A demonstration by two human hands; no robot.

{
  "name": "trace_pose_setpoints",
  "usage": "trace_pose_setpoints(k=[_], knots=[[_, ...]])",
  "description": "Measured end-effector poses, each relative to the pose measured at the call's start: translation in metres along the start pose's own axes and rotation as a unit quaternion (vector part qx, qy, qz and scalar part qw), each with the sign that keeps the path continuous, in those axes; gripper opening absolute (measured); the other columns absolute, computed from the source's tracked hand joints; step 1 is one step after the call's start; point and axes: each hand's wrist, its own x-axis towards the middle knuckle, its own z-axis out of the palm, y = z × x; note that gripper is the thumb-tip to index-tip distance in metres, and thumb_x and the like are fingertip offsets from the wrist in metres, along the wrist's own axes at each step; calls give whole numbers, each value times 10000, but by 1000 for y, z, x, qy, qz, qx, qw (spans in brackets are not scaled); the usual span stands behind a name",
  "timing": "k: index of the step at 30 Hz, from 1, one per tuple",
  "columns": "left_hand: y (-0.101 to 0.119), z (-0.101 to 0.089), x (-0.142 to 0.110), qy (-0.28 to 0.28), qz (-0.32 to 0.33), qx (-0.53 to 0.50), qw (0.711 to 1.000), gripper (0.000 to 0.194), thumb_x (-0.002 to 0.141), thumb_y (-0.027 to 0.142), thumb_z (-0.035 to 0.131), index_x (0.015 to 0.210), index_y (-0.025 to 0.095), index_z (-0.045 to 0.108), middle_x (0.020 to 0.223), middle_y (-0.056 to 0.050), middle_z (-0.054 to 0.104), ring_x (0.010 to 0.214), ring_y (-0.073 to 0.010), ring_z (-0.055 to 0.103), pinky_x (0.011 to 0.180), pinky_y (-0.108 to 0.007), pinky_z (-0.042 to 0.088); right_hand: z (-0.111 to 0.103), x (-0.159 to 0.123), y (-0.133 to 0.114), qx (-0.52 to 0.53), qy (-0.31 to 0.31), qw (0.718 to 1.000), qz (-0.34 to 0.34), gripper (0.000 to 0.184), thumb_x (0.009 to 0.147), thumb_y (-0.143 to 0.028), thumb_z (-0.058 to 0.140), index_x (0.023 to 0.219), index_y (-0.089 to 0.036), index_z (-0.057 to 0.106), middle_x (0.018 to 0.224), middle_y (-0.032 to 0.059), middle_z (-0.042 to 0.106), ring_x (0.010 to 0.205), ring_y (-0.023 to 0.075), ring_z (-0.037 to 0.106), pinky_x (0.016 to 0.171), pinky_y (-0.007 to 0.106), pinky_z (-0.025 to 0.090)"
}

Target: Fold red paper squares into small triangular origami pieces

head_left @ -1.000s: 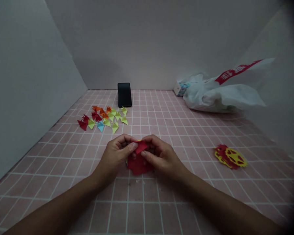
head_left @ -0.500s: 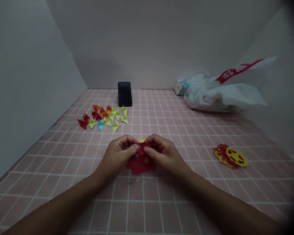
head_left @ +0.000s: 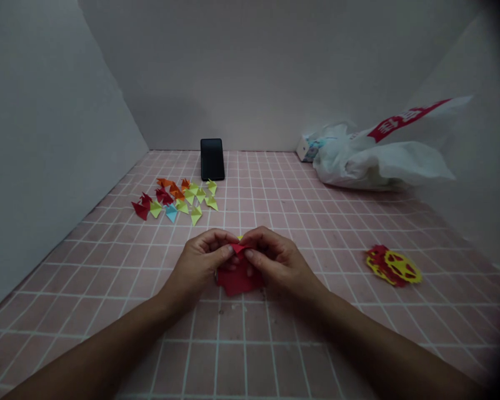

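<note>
Between my two hands is a small piece of folded red paper (head_left: 239,248), pinched from both sides. My left hand (head_left: 204,261) grips its left side with thumb and fingers. On the other side, my right hand (head_left: 277,258) pinches it the same way, and the fingertips of both hands nearly meet. Below the fingers, red paper (head_left: 240,280) lies on the tiled-pattern table. A bit of yellow (head_left: 240,238) peeks out just behind the fingertips; most of it is hidden by my hands.
Several small folded paper figures (head_left: 177,191) in red, orange, yellow and blue stand at the back left. Behind them a black phone (head_left: 212,160) leans back. Red and yellow paper cut-outs (head_left: 394,266) lie at the right. A white plastic bag (head_left: 375,164) and a box (head_left: 306,149) sit at the back right.
The red paper between my fingertips has changed shape, with its upper edge now bent over into a small point. Less yellow shows behind it. Both hands stay nearly in place.
</note>
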Motion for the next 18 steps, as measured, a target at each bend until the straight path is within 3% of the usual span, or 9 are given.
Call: trace_pose_setpoints(k=[7,12,18], knots=[[1,-1,0,37,30,2,999,142,691,217,768,803,168,696,748,16,690,671,-103,625,644,-214,505,1,0,-4,4,-22,1000,-8,131,887,-260,622,1011,-217,618,840,-6,622,712,116,586,650,250,473],[1,-1,0,42,-8,-17,999,192,695,253,779,837,166,684,698,18,683,615,-99,606,618,-218,501,-3,1,-4,-153,5,983,-104,188,855,-164,641,1037,-212,655,993,43,659,897,166,630,759,294,488],[-2,-2,0,12,-17,-20,1000,209,708,268,779,859,158,685,666,23,665,598,-92,594,616,-207,493,-5,1,-4,-243,19,957,-158,83,889,-169,643,966,-183,670,905,44,669,843,165,628,738,291,473]])
